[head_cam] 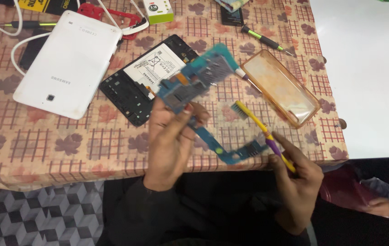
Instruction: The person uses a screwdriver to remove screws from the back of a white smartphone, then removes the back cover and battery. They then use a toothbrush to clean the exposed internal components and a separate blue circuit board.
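While the left hand (pixel 172 136) gripped the blue circuit board (pixel 202 98) by its middle, raised above the surface (pixel 67 146) near the opened tablet frame (pixel 133 89), the right hand (pixel 297 180) was closed round a yellow-and-purple toothbrush (pixel 263 132), bristles just short of the board. Hard scrubbing could likely have knocked small parts loose or bent the board's thin lower arm, which hung unsupported; a slack grip might have dropped it onto the orange phone case (pixel 281 89).
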